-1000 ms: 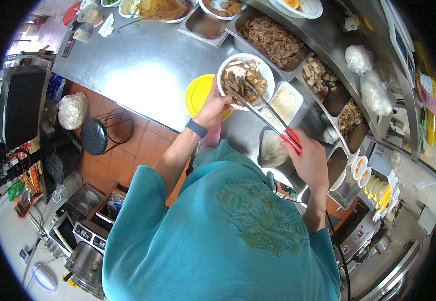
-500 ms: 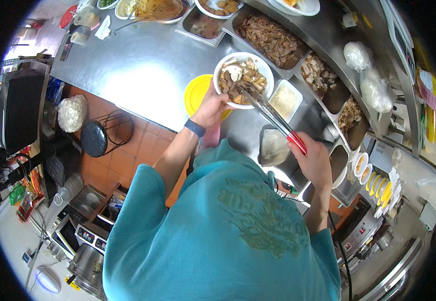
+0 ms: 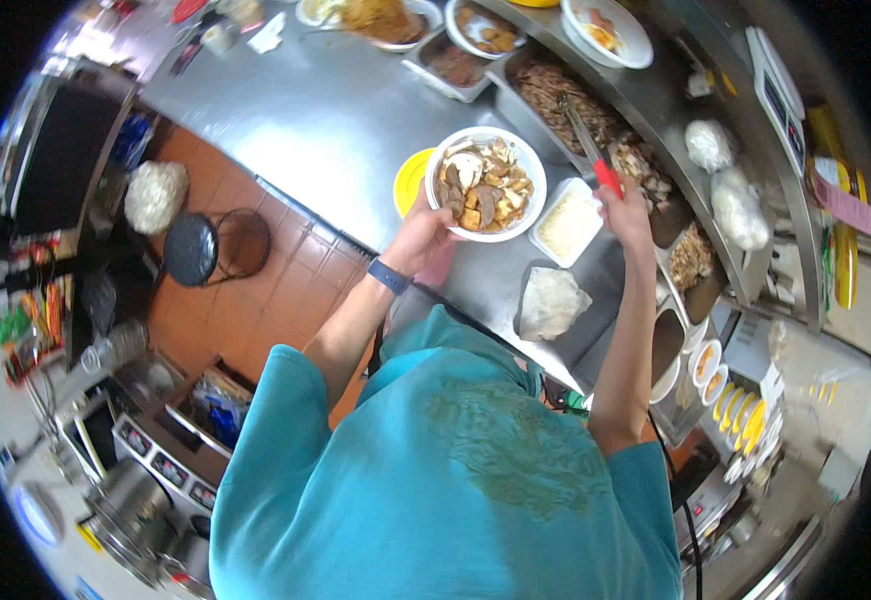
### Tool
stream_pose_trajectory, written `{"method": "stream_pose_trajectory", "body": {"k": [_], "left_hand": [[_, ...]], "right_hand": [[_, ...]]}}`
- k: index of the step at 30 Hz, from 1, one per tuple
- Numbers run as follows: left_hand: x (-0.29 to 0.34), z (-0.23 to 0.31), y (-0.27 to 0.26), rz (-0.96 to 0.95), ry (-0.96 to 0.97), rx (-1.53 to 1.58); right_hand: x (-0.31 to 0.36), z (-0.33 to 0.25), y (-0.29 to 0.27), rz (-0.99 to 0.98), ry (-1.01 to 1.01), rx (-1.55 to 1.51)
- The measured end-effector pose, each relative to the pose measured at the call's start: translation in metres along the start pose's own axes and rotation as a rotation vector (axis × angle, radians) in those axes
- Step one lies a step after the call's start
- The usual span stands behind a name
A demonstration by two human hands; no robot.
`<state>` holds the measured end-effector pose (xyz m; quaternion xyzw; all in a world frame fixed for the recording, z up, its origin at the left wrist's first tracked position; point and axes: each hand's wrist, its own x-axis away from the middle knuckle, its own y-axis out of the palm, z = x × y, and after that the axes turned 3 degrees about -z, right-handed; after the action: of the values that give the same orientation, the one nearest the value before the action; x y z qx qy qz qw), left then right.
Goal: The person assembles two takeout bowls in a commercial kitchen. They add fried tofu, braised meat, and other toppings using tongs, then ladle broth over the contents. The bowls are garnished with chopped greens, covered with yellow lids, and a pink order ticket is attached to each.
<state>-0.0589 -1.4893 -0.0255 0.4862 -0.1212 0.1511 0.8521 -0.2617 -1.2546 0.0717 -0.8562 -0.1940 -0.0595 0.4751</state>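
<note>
My left hand [image 3: 423, 236] grips the near left rim of a white bowl [image 3: 538, 172]. Inside lie tofu-like cubes, dark sliced pieces and half a boiled egg [image 3: 468, 166]. My right hand [image 3: 623, 208] is closed around the red handle of metal tongs [image 3: 582, 128]. The tips of the tongs reach into a steel pan of shredded brown meat [image 3: 545, 88] at the back right. Partly under the bowl's left side is a yellow round lid [image 3: 411, 180]. Between my hands sits a white tub of pale grains or shreds [image 3: 565, 226].
A crumpled white cloth or bag [image 3: 552, 303] lies on the steel counter [image 3: 305, 120] near my body. More pans of chopped food [image 3: 692, 256] line the right side. Plates and bowls of food stand along the back. A black stool [image 3: 191, 249] is on the tiled floor at left.
The tongs have left the bowl and moved up and right into the shredded meat pan. My left hand still holds the bowl, which appears slightly farther right and lower.
</note>
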Motion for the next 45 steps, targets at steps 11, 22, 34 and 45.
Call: {"method": "stream_pose_trajectory", "body": {"k": [11,22,34,45], "left_hand": [[0.264,-0.029,-0.035,0.511,0.523,0.155],[0.468,-0.066,-0.073,0.803,1.011,0.534],[0.740,-0.092,-0.156,1.126,1.678,0.828],[0.812,-0.066,-0.185,1.493,2.343,0.995]], "right_hand": [[0.176,-0.078,0.208,-1.220,-0.198,-1.108],[0.299,-0.210,0.324,-1.925,-0.385,-0.345],[0.769,-0.470,0.515,-1.824,-1.442,0.058],[1.171,-0.505,0.610,-0.908,-2.843,0.904]]}}
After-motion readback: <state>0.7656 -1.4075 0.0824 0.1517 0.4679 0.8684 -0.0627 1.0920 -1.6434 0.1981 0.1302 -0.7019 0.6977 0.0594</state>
